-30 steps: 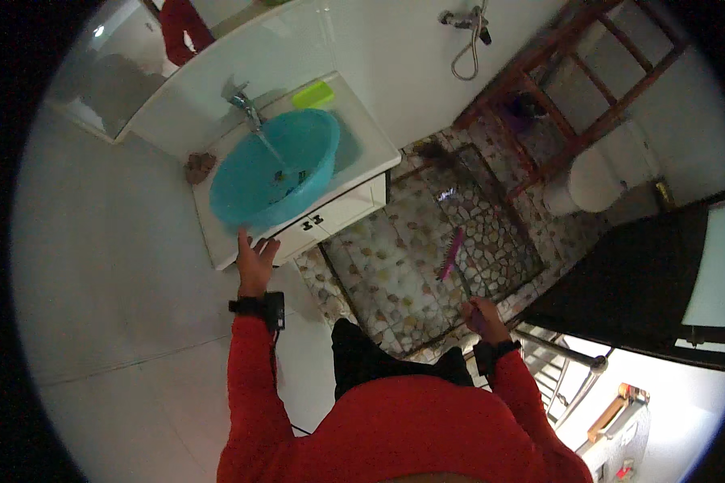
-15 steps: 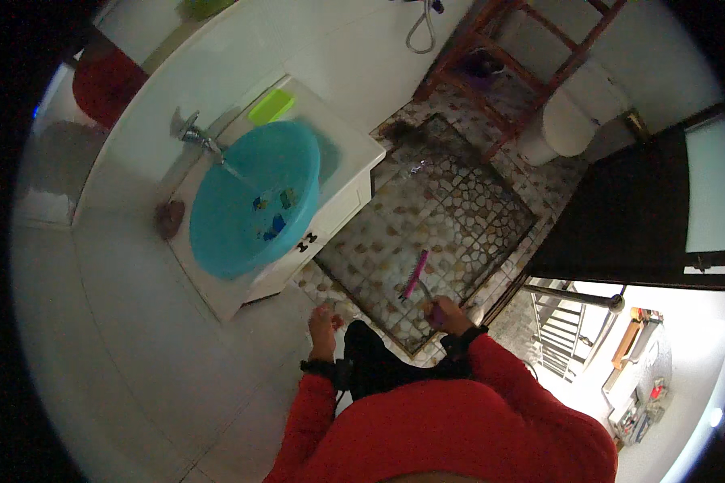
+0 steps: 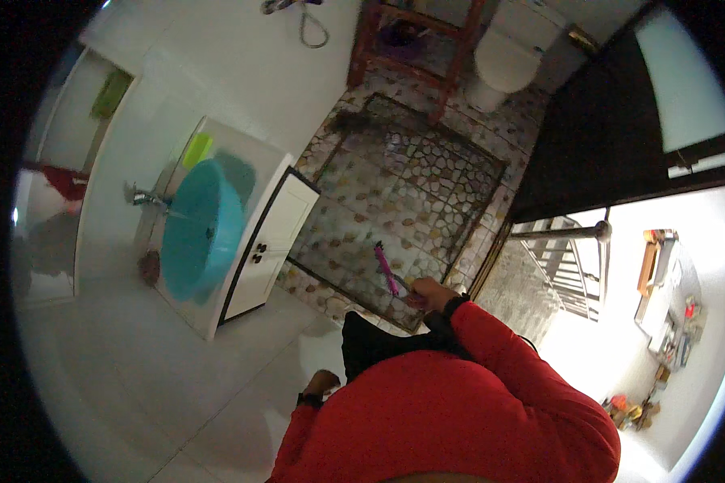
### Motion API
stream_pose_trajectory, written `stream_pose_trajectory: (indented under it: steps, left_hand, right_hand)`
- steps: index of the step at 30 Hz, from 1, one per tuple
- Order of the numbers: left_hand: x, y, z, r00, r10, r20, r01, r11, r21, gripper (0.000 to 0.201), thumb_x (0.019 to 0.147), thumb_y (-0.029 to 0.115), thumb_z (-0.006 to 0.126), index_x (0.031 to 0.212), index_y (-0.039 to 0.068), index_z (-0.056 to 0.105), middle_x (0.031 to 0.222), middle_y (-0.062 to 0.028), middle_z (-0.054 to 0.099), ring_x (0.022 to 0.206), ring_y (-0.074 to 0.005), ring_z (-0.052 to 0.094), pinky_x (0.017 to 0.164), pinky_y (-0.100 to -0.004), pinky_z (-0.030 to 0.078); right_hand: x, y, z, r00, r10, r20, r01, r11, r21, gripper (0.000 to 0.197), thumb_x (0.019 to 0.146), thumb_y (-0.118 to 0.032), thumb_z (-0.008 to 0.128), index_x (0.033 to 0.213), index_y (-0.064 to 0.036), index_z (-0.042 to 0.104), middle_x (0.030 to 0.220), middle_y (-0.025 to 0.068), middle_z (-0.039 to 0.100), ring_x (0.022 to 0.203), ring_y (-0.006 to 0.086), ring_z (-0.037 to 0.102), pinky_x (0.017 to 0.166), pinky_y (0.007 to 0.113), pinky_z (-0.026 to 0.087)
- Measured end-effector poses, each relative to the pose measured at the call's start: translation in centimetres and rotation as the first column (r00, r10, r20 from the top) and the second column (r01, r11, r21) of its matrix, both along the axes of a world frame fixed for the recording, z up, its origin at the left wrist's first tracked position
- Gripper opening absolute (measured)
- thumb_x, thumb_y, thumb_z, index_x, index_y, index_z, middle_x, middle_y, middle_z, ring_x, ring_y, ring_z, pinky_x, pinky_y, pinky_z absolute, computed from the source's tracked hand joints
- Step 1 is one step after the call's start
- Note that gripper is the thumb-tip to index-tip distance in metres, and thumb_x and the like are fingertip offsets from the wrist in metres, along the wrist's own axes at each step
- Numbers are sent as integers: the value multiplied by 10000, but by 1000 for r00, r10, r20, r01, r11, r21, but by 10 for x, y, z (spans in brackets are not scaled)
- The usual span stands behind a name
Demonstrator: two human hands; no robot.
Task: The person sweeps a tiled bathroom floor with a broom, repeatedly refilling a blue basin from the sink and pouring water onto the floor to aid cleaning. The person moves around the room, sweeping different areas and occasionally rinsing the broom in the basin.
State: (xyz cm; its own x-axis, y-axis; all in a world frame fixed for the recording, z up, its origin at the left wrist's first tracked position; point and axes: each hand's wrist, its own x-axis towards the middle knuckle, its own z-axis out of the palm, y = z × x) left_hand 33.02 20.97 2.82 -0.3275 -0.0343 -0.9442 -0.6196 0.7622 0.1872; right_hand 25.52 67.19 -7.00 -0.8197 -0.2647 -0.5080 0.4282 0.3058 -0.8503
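Observation:
In my right hand (image 3: 429, 295) is the thin handle of a brush with a narrow pink head (image 3: 386, 270), its fingers closed round the handle. The head hangs over the pebble-patterned floor (image 3: 362, 205), with a dark tip at its far end. Whether it touches the floor I cannot tell. My left hand (image 3: 322, 382) hangs low beside my left hip, near my dark trousers (image 3: 379, 342); its fingers are too dim and blurred to read. To the left, water runs from a tap (image 3: 143, 196) into a turquoise basin (image 3: 232, 217) on the white vanity (image 3: 254, 262).
A bright green tray (image 3: 196, 150) lies behind the basin. At the far side stand a reddish wooden rack (image 3: 411, 68) and a white toilet (image 3: 507, 60). A dark door (image 3: 592, 153) is on the right, beside a doorway with a metal railing (image 3: 564, 233).
My view has turned, so the basin and vanity sit further left. My left hand has dropped back toward my hip. The brush head has swung to slant the other way, still in my right hand.

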Motion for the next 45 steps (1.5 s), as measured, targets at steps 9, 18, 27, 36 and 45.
stream_pose_trajectory:
  steps: [9,18,27,36,45]
  left_hand:
    - [17,-5,32,996,-84,-22,85,996,36,280,880,134,600,1117,-13,617,908,-128,680,741,-193,641,581,-342,502]
    - [6,8,56,994,-87,-59,89,996,31,248,897,165,599,1079,-2,625,930,-118,678,776,-196,639,624,-343,506]
    - [-4,-4,76,986,-165,-23,166,986,27,228,915,196,598,1041,9,633,952,-107,676,812,-199,637,667,-343,510]
    - [-133,8,58,596,-786,-163,773,617,-147,227,921,213,613,994,-2,626,946,-98,663,831,-214,628,712,-356,515]
    - [-177,90,37,500,-609,-616,659,729,-186,279,956,309,625,843,54,611,861,-79,615,782,-204,575,758,-369,495]
  right_hand:
    - [22,33,-17,799,368,-475,-27,812,583,231,896,-287,703,906,-74,615,770,5,540,722,178,542,724,410,471]
    - [10,46,49,902,387,-191,-175,733,657,335,851,-362,708,939,-49,630,835,111,581,806,278,587,756,422,487]
    - [17,44,66,899,421,-123,-233,695,680,271,872,-291,674,895,-32,599,862,97,614,826,258,608,755,389,496]
    - [6,25,69,858,453,-240,-190,716,672,235,806,-275,709,765,-62,619,782,112,614,747,280,615,669,401,507]
    - [-1,5,25,795,573,-200,-244,604,759,238,863,-280,669,811,-51,632,775,111,609,739,268,597,631,405,493]
